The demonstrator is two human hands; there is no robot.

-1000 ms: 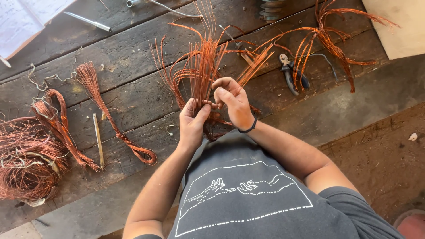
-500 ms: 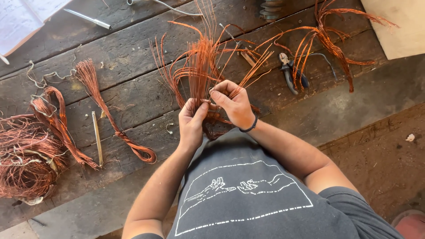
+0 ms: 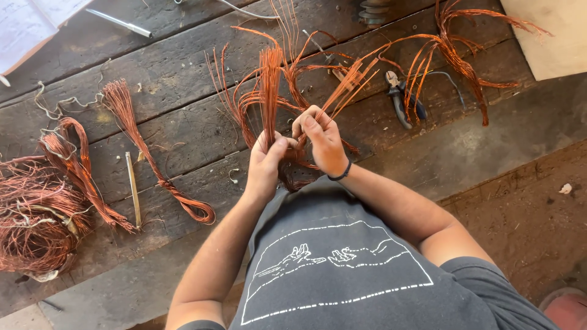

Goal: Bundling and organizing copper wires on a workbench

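Copper-coloured bundle of thin stripped wires (image 3: 269,85) sits gripped in our left hand (image 3: 266,162), strands fanning upward; our right hand (image 3: 321,140) pinches a few strands just beside it. Both hover over the dark worn wooden plank counter (image 3: 183,122). Black-handled pliers (image 3: 403,101) lie to the right. Tangled copper wire coil (image 3: 30,214) at the left edge, partly cut off.

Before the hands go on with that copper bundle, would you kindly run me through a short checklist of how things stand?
1. Left hand grips the copper bundle: ok.
2. Right hand pinches strands beside it: ok.
3. Strands lie parallel: not ok, they splay and bend outward.
4. Pliers lie on the bench, right of the hands: ok.
5. Bundle's lower end bound: cannot tell, hidden by the hands.
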